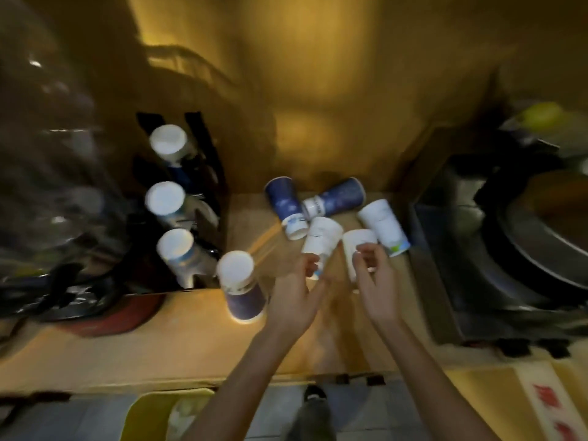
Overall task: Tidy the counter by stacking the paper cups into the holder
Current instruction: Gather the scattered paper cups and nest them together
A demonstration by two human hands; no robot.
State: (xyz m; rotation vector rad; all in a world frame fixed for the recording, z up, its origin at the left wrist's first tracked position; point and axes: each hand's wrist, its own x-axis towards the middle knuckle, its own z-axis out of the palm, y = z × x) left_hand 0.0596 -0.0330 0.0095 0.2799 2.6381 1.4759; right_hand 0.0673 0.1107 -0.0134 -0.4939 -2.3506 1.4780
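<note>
1. Fingers [313, 262] of the left hand [294, 296] curl around the lower end of a white cup [321, 241]; looks like a grip, but motion blur hides the exact contact.
2. Right hand [375, 281]: thumb and fingertips pinched on the side of a second white cup [358, 246], which stands upside down just right of the first one. The two cups are just beside each other; cannot tell if they touch.
3. Landmark: the dark cup holder [210, 160], at the left of the wooden counter [178, 345], against the back wall.
4. In or against the holder: three upside-down cup stacks, white bottoms up. Rear stack [168, 143], middle stack [165, 198], front stack [176, 246]. Blur hides how each one seats in the frame.
5. Just in front-right of the holder: a blue cup [240, 288] standing upside down on the counter, near the left hand but apart from it.
6. Right of the holder, toward the back wall: two blue cups lying on their sides, left blue cup [284, 203] and right blue cup [340, 197], narrow ends meeting between them.
7. Farthest right of the holder among the cups: a third white cup [383, 224] with a green mark near its rim, tilted, just behind the right hand.
8. Well right of the holder, past the cups: dark metal pans [525, 243], badly blurred.
9. Left of the holder: dark clutter, too smeared to identify.
</note>
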